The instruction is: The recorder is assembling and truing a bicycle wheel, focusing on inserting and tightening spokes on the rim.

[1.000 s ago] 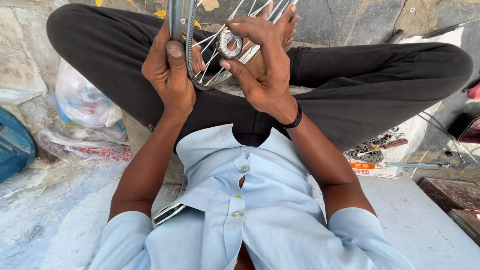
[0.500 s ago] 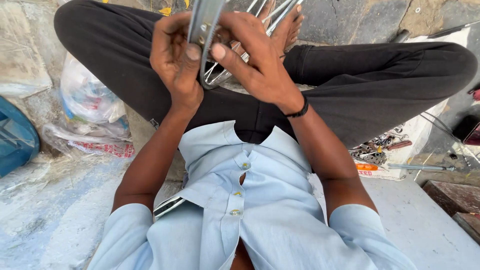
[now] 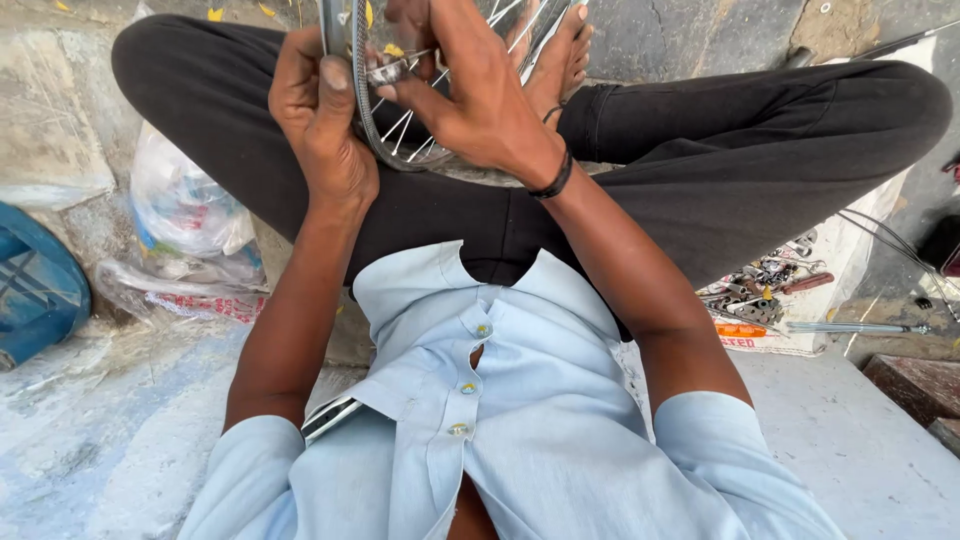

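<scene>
A metal bicycle wheel rim (image 3: 362, 110) with thin silver spokes (image 3: 410, 140) stands upright over my crossed legs in black trousers. My left hand (image 3: 318, 115) grips the rim from the left, thumb laid along its edge. My right hand (image 3: 470, 95) reaches in from the right and pinches a small metal part (image 3: 388, 70) against the inner side of the rim. A black band sits on my right wrist. The upper part of the wheel is cut off by the frame. My bare foot (image 3: 560, 50) shows behind the spokes.
Clear plastic bags (image 3: 185, 215) lie on the stone floor at my left, beside a blue crate (image 3: 35, 290). At my right a white sheet (image 3: 850, 260) holds several small metal parts and tools (image 3: 765, 290). A metal rod (image 3: 860, 327) lies close by.
The wheel has turned and shifted left, its hub moving out of view. My right hand moved from the hub area to the rim near my left thumb.
</scene>
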